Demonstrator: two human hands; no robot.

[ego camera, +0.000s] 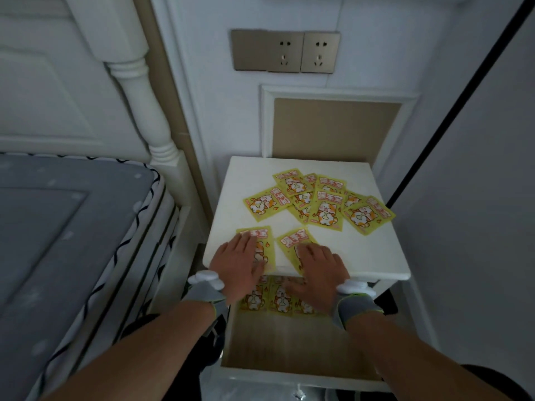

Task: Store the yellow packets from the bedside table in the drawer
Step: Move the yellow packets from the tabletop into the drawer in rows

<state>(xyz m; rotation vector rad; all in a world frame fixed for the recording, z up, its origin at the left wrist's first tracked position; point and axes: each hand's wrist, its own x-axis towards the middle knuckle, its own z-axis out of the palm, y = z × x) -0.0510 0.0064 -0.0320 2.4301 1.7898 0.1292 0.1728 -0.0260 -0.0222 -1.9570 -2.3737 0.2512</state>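
Note:
Several yellow packets (321, 202) with an orange cat print lie scattered over the back of the white bedside table (364, 253). Two more lie at its front edge. My left hand (238, 267) rests flat on the left packet (265, 235), fingers straight. My right hand (320, 270) lies flat on the right packet (295, 237). Below the tabletop the drawer (289, 345) stands pulled out. A few yellow packets (279, 299) lie at its back, partly hidden by my hands.
A bed with a grey mattress (66, 227) and a white turned bedpost (144, 96) stands close on the left. Wall sockets (285, 52) sit above the table. A white wall with a black strip (463, 96) closes the right side.

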